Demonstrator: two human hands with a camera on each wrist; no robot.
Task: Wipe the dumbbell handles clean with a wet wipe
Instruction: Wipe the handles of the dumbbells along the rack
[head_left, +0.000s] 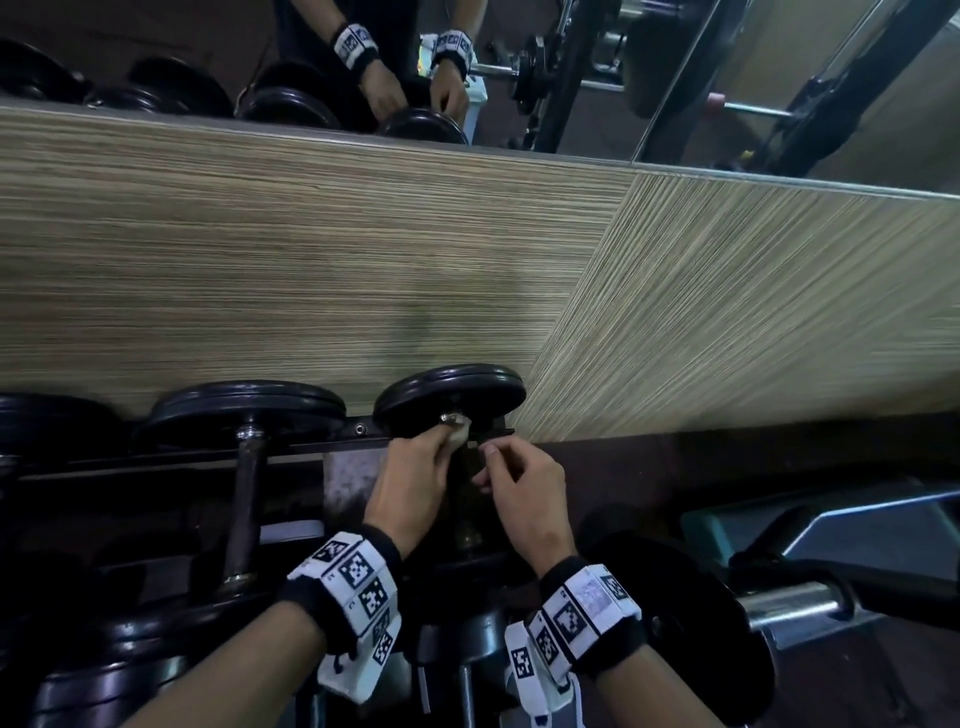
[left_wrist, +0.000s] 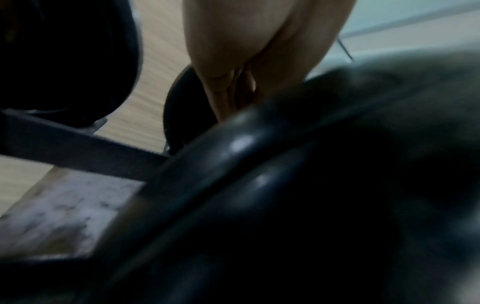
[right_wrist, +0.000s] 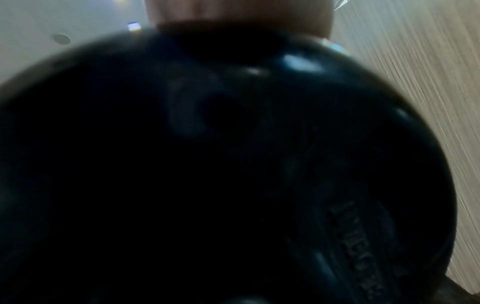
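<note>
In the head view a black dumbbell lies on the rack, its far plate (head_left: 449, 392) against the wall. My left hand (head_left: 441, 439) grips a crumpled white wet wipe (head_left: 461, 434) and holds it on the far end of the handle (head_left: 448, 417), right by that plate. My right hand (head_left: 491, 467) hovers just right of it, fingers loosely curled, holding nothing I can see. Both hands hide most of the handle. In the left wrist view my left hand (left_wrist: 233, 67) shows behind a blurred near plate (left_wrist: 259, 185). A black plate (right_wrist: 233, 164) fills the right wrist view.
A second dumbbell (head_left: 244, 499) lies on the rack rail (head_left: 208, 457) to the left, with more dark plates beyond. A wood-grain wall panel (head_left: 311, 260) rises behind, a mirror (head_left: 675, 78) above it. A padded bench (head_left: 831, 530) and a chrome bar sleeve (head_left: 789, 603) sit at right.
</note>
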